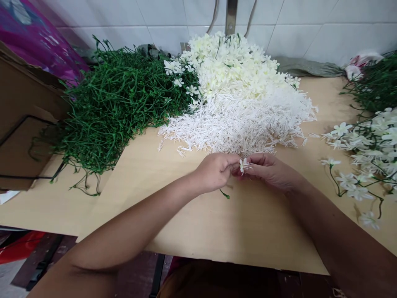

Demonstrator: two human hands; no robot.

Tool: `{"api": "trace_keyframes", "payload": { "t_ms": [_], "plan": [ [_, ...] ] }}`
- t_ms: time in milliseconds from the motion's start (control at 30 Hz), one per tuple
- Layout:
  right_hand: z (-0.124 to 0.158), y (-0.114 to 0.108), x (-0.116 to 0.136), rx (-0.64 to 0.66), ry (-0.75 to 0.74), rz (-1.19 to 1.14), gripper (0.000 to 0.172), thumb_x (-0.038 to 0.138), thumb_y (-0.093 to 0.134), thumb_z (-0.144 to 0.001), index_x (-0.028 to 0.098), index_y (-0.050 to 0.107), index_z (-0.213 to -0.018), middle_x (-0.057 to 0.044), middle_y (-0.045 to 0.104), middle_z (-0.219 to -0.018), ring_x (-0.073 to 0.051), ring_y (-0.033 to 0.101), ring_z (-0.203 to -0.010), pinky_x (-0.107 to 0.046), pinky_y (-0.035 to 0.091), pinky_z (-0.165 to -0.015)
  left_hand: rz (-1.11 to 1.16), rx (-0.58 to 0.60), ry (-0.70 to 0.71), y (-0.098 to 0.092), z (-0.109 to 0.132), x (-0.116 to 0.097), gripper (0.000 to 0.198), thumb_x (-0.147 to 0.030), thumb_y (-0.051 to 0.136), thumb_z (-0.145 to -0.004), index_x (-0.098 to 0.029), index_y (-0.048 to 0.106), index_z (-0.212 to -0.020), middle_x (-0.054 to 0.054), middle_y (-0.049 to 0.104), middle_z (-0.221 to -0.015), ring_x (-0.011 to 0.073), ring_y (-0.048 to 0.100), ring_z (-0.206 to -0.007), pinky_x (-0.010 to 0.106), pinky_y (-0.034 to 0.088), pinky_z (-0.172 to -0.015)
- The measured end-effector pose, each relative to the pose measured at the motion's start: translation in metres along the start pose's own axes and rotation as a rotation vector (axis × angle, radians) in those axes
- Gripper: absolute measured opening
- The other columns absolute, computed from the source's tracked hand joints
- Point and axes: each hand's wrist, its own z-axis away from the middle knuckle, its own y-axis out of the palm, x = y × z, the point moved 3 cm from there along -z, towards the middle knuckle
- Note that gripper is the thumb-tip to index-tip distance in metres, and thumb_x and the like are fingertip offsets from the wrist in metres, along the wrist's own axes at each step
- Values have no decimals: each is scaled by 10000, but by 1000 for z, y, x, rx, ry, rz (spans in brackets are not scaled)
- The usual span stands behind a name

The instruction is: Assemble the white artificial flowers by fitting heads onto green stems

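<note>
My left hand (214, 170) and my right hand (270, 169) meet above the middle of the wooden board (192, 207). Both pinch one small artificial flower (243, 165) with white petals. Its green stem (224, 193) hangs out below my left hand. Just beyond my fingers lies a pile of white plastic stamens (235, 122). Behind that is a heap of cream petals (229, 62). A mound of green stems (114, 99) lies to the far left.
Finished white flowers on green stems (362, 165) lie at the right edge. A brown cardboard box (21, 124) stands at the left, with purple cloth (40, 37) behind it. A white tiled wall (310, 25) closes off the back.
</note>
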Motion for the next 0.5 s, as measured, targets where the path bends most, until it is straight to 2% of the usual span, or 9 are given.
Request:
{"api": "trace_keyframes", "payload": {
  "t_ms": [167, 367, 500],
  "plan": [
    [0, 0, 1, 35, -14, 17, 247, 388, 760, -629, 159, 670, -657, -7, 662, -690, -106, 614, -695, -280, 488, -768, 69, 8, 17, 4, -1, 2, 204, -162, 409, -824, -152, 548, -674, 0, 571, -643, 103, 501, -630, 250, 419, -635],
    [-1, -1, 0, 82, -32, 29, 229, 384, 750, -648, 165, 689, -677, -6, 670, -690, -107, 615, -683, -280, 474, -754, 154, 34, 100, 5, -1, -1, 257, -188, 358, -866, -149, 526, -676, 9, 577, -661, 89, 497, -622, 233, 411, -639],
    [0, 0, 0, 99, -34, 49, 214, 371, 728, -677, 160, 692, -687, -6, 666, -679, -105, 612, -679, -280, 464, -760, 134, 42, 147, 5, 1, -3, 271, -206, 338, -886, -152, 530, -703, 13, 591, -676, 91, 519, -632, 226, 421, -655]
  ]
}}
